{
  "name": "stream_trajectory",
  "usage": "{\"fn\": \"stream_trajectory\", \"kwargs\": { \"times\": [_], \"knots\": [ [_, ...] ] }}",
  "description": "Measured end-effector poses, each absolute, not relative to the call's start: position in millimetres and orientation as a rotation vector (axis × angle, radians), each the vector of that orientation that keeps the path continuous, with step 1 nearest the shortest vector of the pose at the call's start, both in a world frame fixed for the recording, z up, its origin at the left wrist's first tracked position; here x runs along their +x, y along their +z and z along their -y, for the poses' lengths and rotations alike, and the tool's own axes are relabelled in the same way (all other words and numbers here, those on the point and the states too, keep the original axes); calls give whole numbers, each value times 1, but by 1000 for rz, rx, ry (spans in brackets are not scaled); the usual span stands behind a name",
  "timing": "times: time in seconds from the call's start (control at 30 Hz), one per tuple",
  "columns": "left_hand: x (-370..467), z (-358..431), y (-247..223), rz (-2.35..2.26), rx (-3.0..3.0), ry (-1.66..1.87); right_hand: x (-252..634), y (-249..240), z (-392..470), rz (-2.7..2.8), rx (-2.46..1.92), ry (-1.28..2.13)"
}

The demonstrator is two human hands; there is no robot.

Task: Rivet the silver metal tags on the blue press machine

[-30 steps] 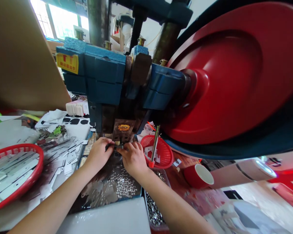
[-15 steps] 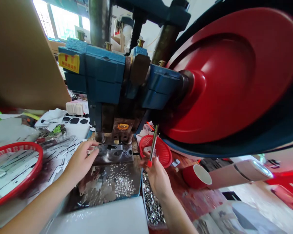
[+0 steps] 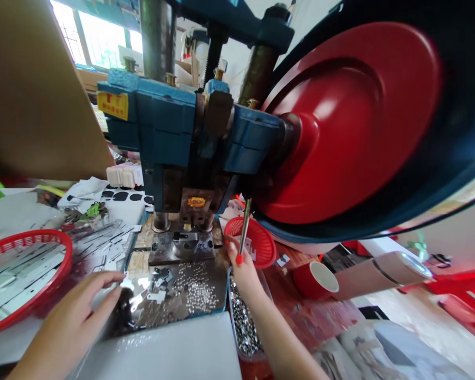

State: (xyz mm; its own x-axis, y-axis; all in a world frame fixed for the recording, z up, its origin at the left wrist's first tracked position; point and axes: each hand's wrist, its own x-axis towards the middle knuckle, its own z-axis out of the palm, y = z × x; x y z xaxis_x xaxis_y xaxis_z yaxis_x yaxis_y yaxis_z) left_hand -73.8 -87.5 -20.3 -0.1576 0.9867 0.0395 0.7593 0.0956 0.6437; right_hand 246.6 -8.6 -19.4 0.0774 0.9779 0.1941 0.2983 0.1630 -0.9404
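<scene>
My left hand (image 3: 83,311) is over the left edge of the metal work plate (image 3: 158,311), thumb and forefinger pinched on a small flat metal plate (image 3: 127,283). More flat metal pieces (image 3: 160,285) lie just to its right. In my right hand (image 3: 243,274) is a slim metal rod with a red end (image 3: 244,232), pointing upward, beside the press bed. Between the hands, a steel die (image 3: 185,244) sits under the raised ram of the blue press (image 3: 166,126). Small shiny metal parts (image 3: 200,295) are heaped in front of it.
A red flywheel (image 3: 348,121) looms at the upper right. Red baskets stand left (image 3: 65,253) and behind my right hand (image 3: 261,243). A clear tub of small metal parts (image 3: 245,327) is below my right forearm, with a red cup (image 3: 314,279) further right.
My left hand has moved from beside the die back toward me and left, to the flat pieces. My right hand still has the rod and has shifted slightly. The view has turned a little.
</scene>
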Motion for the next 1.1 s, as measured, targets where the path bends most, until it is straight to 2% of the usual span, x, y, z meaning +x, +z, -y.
{"fn": "stream_trajectory", "kwargs": {
  "times": [0.23,0.47,0.67,0.77,0.9,1.0,1.1],
  "knots": [
    [-101,147,-39,-2154,1933,663,200,-1,-45,1871,-1579,668],
    [-107,146,-36,-2345,2069,440,245,-11,-33,1417,-1509,865],
    [-104,130,-38,-2200,2193,370,307,-11,-10,1324,-1721,623],
    [-104,122,-36,-2172,2202,382,299,-13,2,1529,-1738,560],
    [-112,113,-35,-2200,2195,331,251,-14,17,2042,-1425,640],
    [-117,109,-34,-2180,2231,274,216,-14,22,2355,-1300,486],
    [-114,106,-29,-2159,2258,279,197,-17,24,2487,-1427,289]
  ]
}}
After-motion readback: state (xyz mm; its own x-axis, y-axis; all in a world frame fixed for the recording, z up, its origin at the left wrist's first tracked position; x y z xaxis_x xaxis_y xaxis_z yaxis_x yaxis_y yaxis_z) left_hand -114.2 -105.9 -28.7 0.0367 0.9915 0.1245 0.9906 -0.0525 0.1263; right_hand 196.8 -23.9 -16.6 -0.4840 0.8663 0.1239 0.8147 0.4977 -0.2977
